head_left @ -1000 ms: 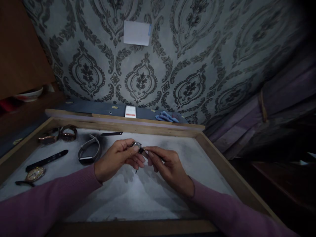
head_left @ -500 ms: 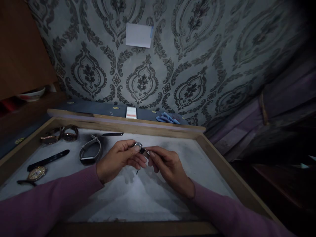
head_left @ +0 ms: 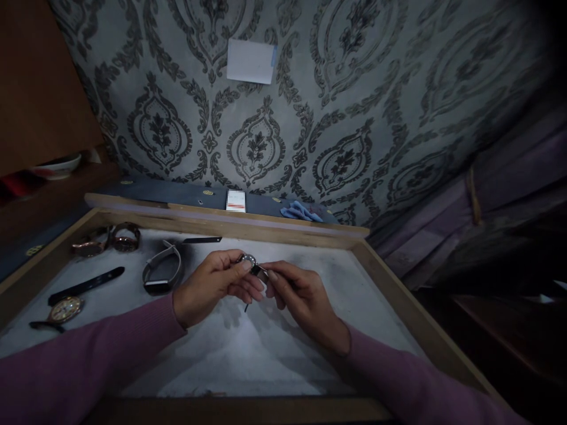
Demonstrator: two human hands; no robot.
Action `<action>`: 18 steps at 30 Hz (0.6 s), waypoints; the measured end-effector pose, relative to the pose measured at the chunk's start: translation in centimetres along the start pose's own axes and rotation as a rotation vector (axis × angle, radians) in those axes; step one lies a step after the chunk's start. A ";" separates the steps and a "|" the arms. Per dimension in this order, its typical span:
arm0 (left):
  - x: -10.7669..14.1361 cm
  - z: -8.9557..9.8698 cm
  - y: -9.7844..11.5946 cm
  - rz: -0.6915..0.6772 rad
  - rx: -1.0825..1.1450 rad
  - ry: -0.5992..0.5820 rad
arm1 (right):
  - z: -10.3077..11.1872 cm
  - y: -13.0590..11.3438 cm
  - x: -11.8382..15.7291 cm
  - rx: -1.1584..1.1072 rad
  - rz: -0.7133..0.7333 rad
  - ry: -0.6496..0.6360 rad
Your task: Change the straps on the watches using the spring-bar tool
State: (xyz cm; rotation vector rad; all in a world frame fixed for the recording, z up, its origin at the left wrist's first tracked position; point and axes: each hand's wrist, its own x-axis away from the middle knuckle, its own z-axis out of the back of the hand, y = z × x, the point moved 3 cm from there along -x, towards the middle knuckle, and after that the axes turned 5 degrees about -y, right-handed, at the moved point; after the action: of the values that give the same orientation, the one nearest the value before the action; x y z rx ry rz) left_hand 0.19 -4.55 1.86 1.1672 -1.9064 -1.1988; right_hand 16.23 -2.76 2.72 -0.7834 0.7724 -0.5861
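Note:
My left hand (head_left: 217,283) grips a small round watch (head_left: 249,260) between thumb and fingers, its face turned up. Close on the right, my right hand (head_left: 301,295) pinches a thin pointed object (head_left: 262,269) whose tip meets the edge of the watch beside its dark strap. What that thin object is cannot be made out. Both hands are held over the white bottom of a wooden-framed tray (head_left: 274,233). A short dark strip (head_left: 246,307) shows below my left fingers.
Left in the tray lie a grey-strapped watch (head_left: 158,285), a gold watch with black straps (head_left: 66,309), two bronze watches (head_left: 91,248) and a black strap (head_left: 202,240). Behind the rim are a phone (head_left: 235,200) and a blue cloth (head_left: 300,211).
Both hands stay nearly in place. The watch and the thin object at its edge have tilted slightly.

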 end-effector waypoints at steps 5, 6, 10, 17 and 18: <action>0.0 0.0 0.1 0.007 0.001 0.003 | 0.0 -0.1 0.0 0.003 0.001 -0.005; 0.0 0.0 0.1 0.006 0.000 0.004 | 0.0 -0.1 0.0 0.004 -0.005 -0.006; 0.0 0.0 0.0 0.001 -0.006 0.008 | 0.0 0.0 0.0 -0.019 -0.021 -0.003; 0.1 -0.1 -0.1 0.007 0.015 0.025 | -0.2 0.6 0.0 -0.171 -0.100 -0.008; 0.1 -0.1 -0.1 0.010 0.019 0.029 | -0.2 0.7 0.0 -0.190 -0.107 -0.007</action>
State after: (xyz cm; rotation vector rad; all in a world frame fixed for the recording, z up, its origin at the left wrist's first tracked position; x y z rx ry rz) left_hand 0.23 -4.72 1.80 1.1775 -1.9041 -1.1552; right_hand 16.22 -2.41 2.10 -1.0058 0.7908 -0.6107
